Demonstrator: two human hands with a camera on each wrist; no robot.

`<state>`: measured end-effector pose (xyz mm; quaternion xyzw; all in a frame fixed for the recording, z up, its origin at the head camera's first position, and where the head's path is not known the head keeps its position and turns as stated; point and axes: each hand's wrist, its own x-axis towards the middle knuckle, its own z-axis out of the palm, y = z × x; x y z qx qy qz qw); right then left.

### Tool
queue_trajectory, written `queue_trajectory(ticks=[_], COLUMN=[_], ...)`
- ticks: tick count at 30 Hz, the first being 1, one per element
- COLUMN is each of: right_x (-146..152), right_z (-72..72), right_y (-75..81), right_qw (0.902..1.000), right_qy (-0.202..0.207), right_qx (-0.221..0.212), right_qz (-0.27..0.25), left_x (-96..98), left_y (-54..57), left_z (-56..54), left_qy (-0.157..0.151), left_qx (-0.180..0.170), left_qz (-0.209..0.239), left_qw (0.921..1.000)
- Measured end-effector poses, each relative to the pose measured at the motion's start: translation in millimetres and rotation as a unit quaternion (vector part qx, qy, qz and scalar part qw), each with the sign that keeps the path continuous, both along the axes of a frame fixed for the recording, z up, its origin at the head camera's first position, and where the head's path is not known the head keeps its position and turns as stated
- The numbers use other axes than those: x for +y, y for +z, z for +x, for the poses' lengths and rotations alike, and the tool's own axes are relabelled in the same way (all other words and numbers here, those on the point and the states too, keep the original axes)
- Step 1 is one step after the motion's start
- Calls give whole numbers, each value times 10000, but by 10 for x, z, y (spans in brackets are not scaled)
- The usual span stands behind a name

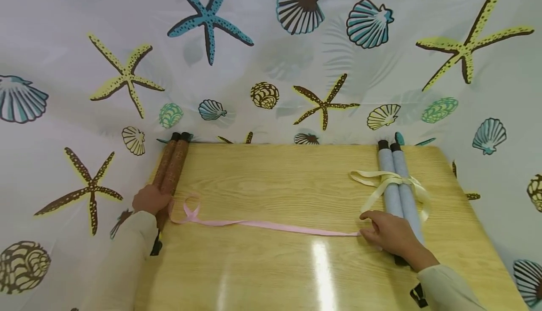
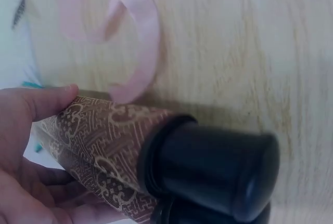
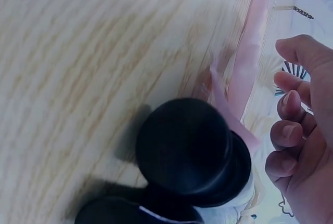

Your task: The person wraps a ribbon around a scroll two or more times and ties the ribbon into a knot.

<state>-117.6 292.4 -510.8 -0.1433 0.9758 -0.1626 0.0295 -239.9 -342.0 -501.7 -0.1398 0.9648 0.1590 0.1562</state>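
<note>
On the left, my left hand (image 1: 150,199) grips a pair of brown patterned scrolls (image 1: 175,165) lying side by side, its thumb on top and its fingers beneath. Black end knobs (image 2: 213,164) show large in the left wrist view. A pink ribbon (image 1: 275,227) runs from beside them, with a loop near the left hand, across to the right. Near its far end, my right hand (image 1: 389,233) hovers by two light blue scrolls (image 1: 386,160), fingers loosely curled and thumb apart, holding nothing. A pale yellow ribbon (image 1: 391,179) is tied round the light blue scrolls.
Everything lies on a wooden table (image 1: 262,179). A white curtain (image 1: 254,57) printed with starfish and shells hangs behind it and along both sides. Black end knobs (image 3: 182,146) of the light blue scrolls point toward the table's near side.
</note>
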Motion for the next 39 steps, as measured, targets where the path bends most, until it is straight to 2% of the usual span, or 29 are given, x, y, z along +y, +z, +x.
queue_trajectory(ticks=[8,16,20,29,36,39], right_x=[33,84,102,113,89,72], right_z=[48,42,45,90,116,132], right_y=[-38,-2,9,-3,-53,-72], right_qw=[9999,9997,9996,9999,9997,9997], right_qy=[-17,-69,-81,-83,-10,29], right_qx=[106,250,266,101,225,247], right_qz=[-51,-23,-18,-13,-53,-83], left_x=[315,757,993,1519,2026,2255], left_y=[110,252,285,245,227,209], left_z=[69,244,386,732,1010,1127], left_qy=[-38,-124,-243,-156,-112,-188], left_qx=[454,381,271,60,306,352], left_qz=[-101,296,339,680,782,846], left_qw=[9989,9988,9988,9975,9964,9956])
